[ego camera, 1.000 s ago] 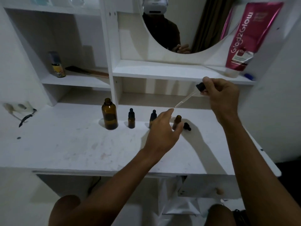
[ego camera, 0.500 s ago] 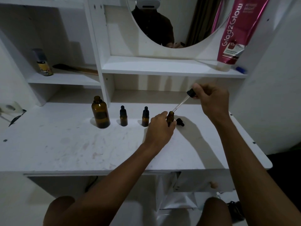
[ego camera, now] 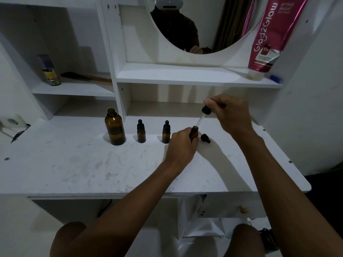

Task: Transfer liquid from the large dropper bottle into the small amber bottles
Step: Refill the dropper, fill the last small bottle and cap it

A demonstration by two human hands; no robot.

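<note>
Pinching the black bulb of the dropper [ego camera: 202,117] between thumb and fingers, the right hand [ego camera: 232,114] holds it slanted, bulb up and right, glass tip down and left at the mouth of the open small amber bottle [ego camera: 194,131]; the left hand [ego camera: 181,145] curls round that bottle's body and hides its base, neck leaning slightly right; a loose black dropper cap [ego camera: 205,138] lies on its side just right of it on the white vanity top [ego camera: 74,164]; leftward stand two capped small amber bottles [ego camera: 166,132] [ego camera: 141,133], upright, then the large amber bottle [ego camera: 115,127], upright and uncapped; on the shelves above, a pink Glad2Glow tube [ego camera: 265,34] stands cap-down at right, a spray can [ego camera: 49,71] at left
</note>
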